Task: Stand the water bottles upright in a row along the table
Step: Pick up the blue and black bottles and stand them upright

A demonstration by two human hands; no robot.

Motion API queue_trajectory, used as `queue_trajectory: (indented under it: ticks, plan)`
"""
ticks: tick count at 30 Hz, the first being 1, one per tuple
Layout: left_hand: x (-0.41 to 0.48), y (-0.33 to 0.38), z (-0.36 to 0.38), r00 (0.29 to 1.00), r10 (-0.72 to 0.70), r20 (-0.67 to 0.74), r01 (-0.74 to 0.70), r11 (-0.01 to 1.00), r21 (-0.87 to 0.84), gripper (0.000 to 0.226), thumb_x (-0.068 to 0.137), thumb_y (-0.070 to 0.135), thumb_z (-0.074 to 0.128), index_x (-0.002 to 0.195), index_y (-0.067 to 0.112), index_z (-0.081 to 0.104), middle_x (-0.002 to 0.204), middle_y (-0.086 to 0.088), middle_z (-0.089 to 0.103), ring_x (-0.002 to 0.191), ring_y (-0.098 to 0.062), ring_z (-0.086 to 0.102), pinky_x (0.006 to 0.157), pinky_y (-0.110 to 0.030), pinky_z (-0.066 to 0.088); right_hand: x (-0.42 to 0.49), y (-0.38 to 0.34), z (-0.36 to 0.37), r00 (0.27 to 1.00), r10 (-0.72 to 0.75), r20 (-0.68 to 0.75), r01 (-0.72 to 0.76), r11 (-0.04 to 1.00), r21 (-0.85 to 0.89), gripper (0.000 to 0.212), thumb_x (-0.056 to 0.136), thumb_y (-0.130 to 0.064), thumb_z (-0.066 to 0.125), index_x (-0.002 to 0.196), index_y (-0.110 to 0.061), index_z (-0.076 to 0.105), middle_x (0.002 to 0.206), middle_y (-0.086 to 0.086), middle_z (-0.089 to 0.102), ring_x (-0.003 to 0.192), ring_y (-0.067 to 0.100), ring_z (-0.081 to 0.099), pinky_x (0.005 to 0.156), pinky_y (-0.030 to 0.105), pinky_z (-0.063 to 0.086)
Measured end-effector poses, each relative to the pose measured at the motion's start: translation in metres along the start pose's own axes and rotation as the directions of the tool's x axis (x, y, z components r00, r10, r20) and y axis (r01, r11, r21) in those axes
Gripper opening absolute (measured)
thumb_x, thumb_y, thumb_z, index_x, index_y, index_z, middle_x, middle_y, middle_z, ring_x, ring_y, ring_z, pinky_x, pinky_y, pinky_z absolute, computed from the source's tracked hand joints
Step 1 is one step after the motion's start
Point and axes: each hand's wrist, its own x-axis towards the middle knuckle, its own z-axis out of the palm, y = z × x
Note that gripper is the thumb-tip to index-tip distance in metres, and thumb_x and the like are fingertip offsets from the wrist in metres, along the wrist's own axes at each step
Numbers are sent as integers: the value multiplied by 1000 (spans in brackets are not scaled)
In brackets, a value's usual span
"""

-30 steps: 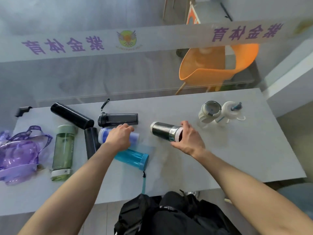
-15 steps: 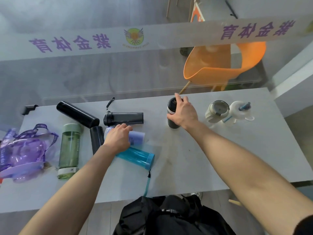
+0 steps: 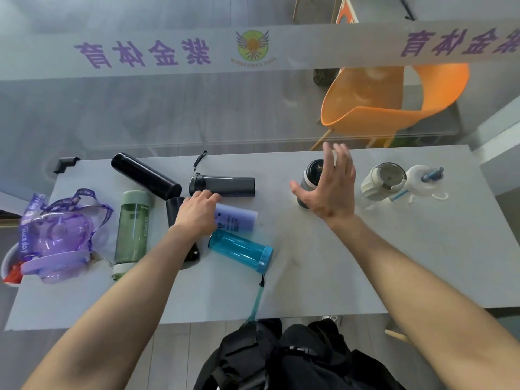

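Right hand (image 3: 327, 190) spread wide, fingers straight, holding nothing; dark steel bottle (image 3: 311, 178) upright just behind its palm. Cream bottle (image 3: 384, 181) and white bottle (image 3: 422, 180) upright to its right. Left hand (image 3: 197, 213) curled over lavender bottle (image 3: 239, 220), which lies flat on worktop (image 3: 394, 249). Blue bottle (image 3: 242, 250) lies just nearer than left hand, smoky bottle (image 3: 225, 186) just beyond.

Soft, even light leaves faint shadows on the counter (image 3: 422, 249). Edges bow outward. The right hand (image 3: 332, 190) is slightly blurred.
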Motion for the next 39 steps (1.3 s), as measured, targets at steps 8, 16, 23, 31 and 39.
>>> queue_trajectory:
  ticks: [8,16,23,31,39]
  plan:
    - [8,-12,1,998,12,58,-15,998,63,83,84,27,87,157,24,48,149,-5,57,137,-30,54,113,-48,49,-122,-50,64,676,-221,703,226,970,87,97,72,-82,69,142,-16,53,129,5,63,116,28,63,101,43,54]
    - [13,-17,12,998,11,54,-19,987,160,65,87,22,79,147,23,53,137,-6,63,126,-32,56,101,-47,53,-139,-18,67,679,-106,727,-1,989,145,81,62,-57,84,130,-28,49,117,-5,59,100,20,63,88,38,59]
    - [15,-14,25,999,34,8,-35,978,203,65,76,17,81,137,23,60,125,-5,66,115,-31,58,98,-45,51,-135,13,19,927,-75,366,-50,946,320,79,73,-59,82,137,-22,55,126,-6,57,103,14,61,90,26,54]
    - [1,1,7,998,37,53,-37,999,-7,89,56,34,91,138,26,57,122,-2,58,111,-33,64,91,-46,57,-97,25,-6,995,96,40,-103,961,258,73,72,-45,86,134,-18,60,119,3,55,102,26,61,85,39,57]
    - [-12,61,-26,992,16,-126,-68,905,-419,97,60,36,94,144,24,46,135,3,59,126,-24,57,105,-43,52,-95,50,-8,986,119,121,-145,960,241,77,72,-51,84,134,-18,53,124,5,52,105,28,61,87,41,58]
